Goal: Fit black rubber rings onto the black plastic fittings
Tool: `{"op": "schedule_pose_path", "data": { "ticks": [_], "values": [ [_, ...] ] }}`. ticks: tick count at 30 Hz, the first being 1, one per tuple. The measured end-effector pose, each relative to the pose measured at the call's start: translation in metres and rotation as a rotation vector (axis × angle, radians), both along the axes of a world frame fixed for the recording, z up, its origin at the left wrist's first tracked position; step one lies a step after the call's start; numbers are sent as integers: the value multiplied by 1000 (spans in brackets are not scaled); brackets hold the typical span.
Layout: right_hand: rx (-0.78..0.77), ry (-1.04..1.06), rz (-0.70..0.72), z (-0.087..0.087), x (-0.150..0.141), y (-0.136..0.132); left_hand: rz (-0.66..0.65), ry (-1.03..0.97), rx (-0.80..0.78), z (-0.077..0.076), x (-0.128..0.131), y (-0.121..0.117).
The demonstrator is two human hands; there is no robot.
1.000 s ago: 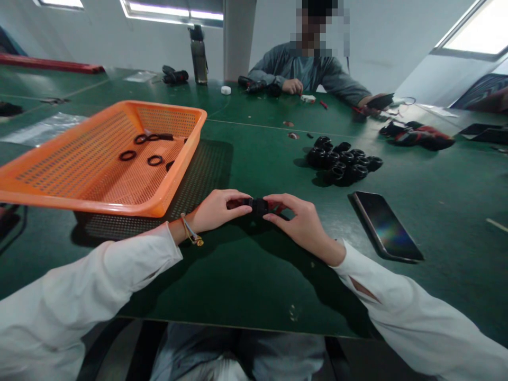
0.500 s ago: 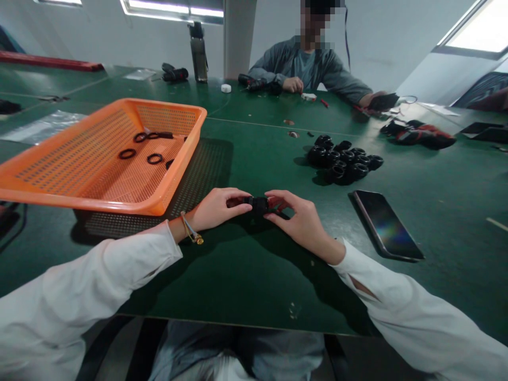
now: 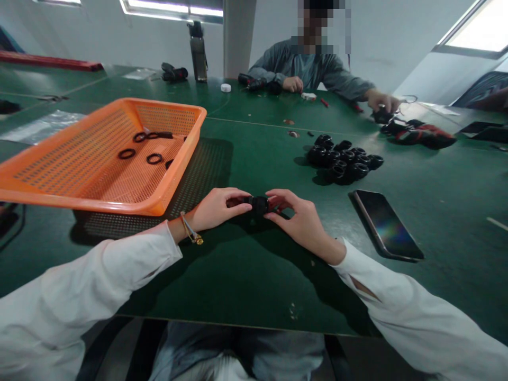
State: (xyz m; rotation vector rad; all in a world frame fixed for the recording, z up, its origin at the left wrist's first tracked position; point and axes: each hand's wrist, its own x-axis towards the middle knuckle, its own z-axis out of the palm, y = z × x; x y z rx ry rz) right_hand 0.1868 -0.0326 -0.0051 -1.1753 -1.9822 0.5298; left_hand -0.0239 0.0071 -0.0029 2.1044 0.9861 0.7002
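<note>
Between my two hands, just above the green table, is a small black cylindrical part. My left hand pinches its left end between thumb and fingers. The thumb and fingertips of my right hand close on its right end. Its finer details are too dark to make out. To the left stands an orange basket with several black rings and a black handled piece inside. Beyond my right hand lies a cluster of black rounded hollow parts.
A phone lies right of my right hand on the green table. Across the table sits a person in a grey jacket, near power tools. A dark bottle stands at the back; a black-and-red bundle lies far right.
My hands and the black part have hardly moved. Across the table, the other person's hand on the right has shifted towards the dark items beside the black-and-red bundle.
</note>
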Motion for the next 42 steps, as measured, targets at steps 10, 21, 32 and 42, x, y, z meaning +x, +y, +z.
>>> {"op": "schedule_pose_path", "data": {
  "ticks": [10,21,32,42],
  "values": [
    [-2,2,-13,0,0,0,-3,-5,0,0,0,0],
    [-9,2,8,1,0,-1,-10,-5,3,1,1,0],
    [-51,18,35,1,1,0,-18,-8,18,-1,-1,0],
    [-63,-16,21,1,1,0,-16,3,22,-1,0,0]
  ]
}}
